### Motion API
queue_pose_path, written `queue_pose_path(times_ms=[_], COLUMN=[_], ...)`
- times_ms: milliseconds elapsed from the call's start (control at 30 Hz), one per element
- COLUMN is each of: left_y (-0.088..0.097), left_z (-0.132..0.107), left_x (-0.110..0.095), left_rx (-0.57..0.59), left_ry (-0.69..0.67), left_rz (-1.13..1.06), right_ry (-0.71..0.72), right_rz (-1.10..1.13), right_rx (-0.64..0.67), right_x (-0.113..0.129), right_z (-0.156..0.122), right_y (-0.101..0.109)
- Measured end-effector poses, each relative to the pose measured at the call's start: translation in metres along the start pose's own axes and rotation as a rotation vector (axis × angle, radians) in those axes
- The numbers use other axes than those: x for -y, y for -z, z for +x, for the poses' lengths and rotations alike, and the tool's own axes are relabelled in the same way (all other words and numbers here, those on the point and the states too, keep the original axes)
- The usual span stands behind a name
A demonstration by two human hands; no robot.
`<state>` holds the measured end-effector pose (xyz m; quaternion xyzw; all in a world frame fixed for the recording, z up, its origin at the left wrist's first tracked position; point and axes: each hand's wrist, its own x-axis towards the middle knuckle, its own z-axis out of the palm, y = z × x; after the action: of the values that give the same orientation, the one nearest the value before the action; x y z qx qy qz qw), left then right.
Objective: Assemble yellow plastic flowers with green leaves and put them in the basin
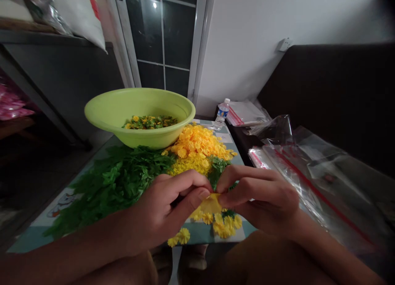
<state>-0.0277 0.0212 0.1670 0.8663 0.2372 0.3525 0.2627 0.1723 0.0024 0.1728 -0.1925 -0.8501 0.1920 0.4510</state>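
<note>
Bare forearms (pixel 80 244) lay nearest. The left hand (pixel 173 198) and right hand (pixel 265 194) pinched a yellow flower (pixel 211 204) between closed fingertips, over the near part of the table (pixel 31 236); it flared nearward, its long axis unclear.

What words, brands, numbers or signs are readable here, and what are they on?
None can be read.
Bottle: its blue label is too small and blurred.
White bag, upper left: no legible lettering.
Clear plastic bags: any print is too blurred.
</note>
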Motion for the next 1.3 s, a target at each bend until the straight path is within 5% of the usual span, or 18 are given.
queue_pose_path(times_ms=[533,1300], left_y=[-0.001,-0.002], left_z=[-0.01,-0.004], left_x=[0.004,0.007], left_rx=[0.003,0.144], left_ry=[-0.046,0.144], left_rz=[0.097,-0.113], right_ry=[-0.013,0.03], right_rz=[-0.121,-0.396], right_rx=[0.1,0.369], right_x=[0.002,0.012], right_z=[-0.002,0.003], right_y=[-0.002,0.004])
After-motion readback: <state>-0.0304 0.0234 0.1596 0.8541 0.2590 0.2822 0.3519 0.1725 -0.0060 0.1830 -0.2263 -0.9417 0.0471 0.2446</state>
